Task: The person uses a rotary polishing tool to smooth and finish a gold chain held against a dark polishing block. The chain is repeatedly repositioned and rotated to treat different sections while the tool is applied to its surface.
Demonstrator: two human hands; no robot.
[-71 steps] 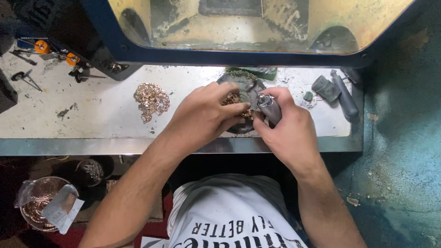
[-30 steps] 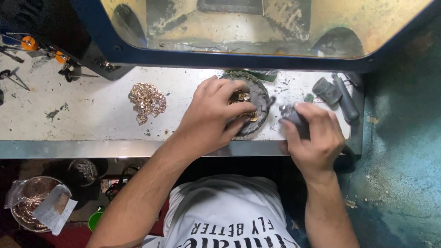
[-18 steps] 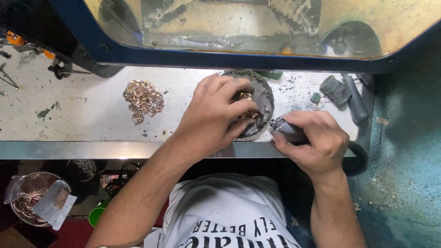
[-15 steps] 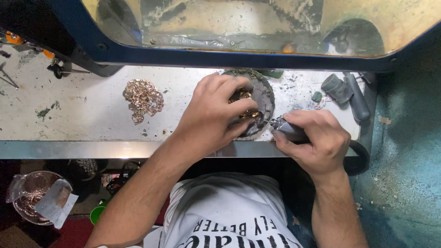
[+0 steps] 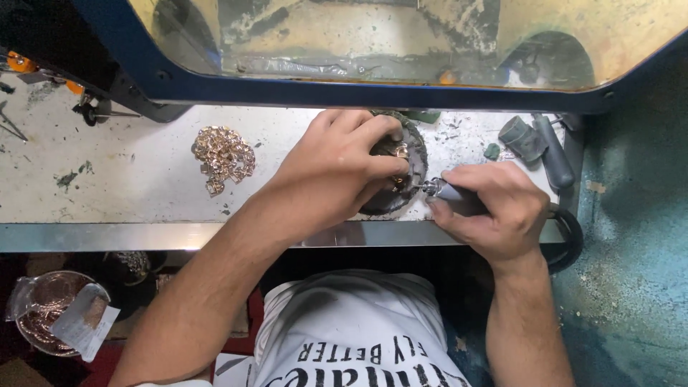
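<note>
We pin a gold piece [image 5: 396, 154] with our left hand [image 5: 337, 168] while our right hand [image 5: 494, 204] grips the rotary handpiece [image 5: 451, 197]; next calls for steady tip contact

The small gold-coloured piece [image 5: 396, 152] under the left hand [image 5: 337, 168] looks like shiny metal, as does the loose heap [image 5: 223, 155] to its left. The right hand [image 5: 494, 208] grips a matt grey handpiece [image 5: 455, 198] with a bright metal tip. The white worktop [image 5: 143, 186] is matt, scuffed and speckled with grime; its near edge is brushed metal.
</note>
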